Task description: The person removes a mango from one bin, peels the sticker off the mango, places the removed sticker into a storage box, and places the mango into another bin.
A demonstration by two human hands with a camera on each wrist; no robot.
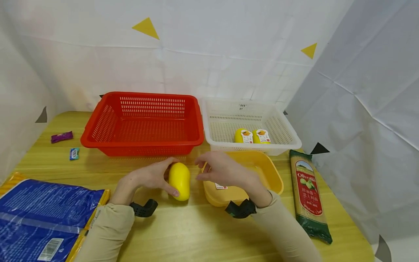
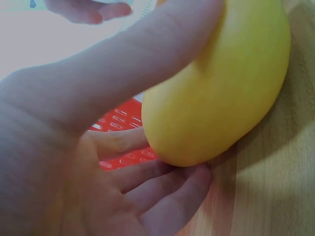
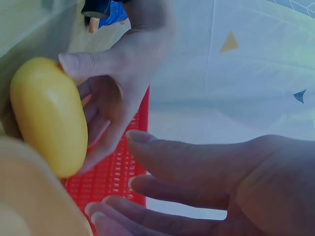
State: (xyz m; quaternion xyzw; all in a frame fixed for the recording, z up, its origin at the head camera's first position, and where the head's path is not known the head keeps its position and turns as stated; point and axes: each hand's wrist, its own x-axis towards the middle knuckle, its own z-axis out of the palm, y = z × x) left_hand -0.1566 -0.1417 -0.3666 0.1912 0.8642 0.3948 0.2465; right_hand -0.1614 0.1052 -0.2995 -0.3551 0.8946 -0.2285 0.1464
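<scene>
My left hand [image 1: 153,176] grips a smooth yellow mango [image 1: 179,181] at the middle of the table, thumb on the near side and fingers round the far side. In the left wrist view the mango [image 2: 221,88] fills the upper right, with the fingertips against its lower end. Over the left part of a yellow-orange bin [image 1: 276,182] hovers my right hand [image 1: 226,169], its fingers loosely bent and holding nothing. A small white label [image 1: 220,187] shows below that hand; what it is on cannot be told. The right wrist view shows the mango [image 3: 48,115] apart from my right hand [image 3: 211,182].
Behind stand a red basket [image 1: 144,150] and a white basket [image 1: 252,147] holding two labelled yellow mangoes [image 1: 252,136]. A spaghetti pack [image 1: 309,193] lies right. At left are a blue bag [image 1: 42,218], a purple wrapped snack [image 1: 62,137] and a small blue-green packet [image 1: 74,153].
</scene>
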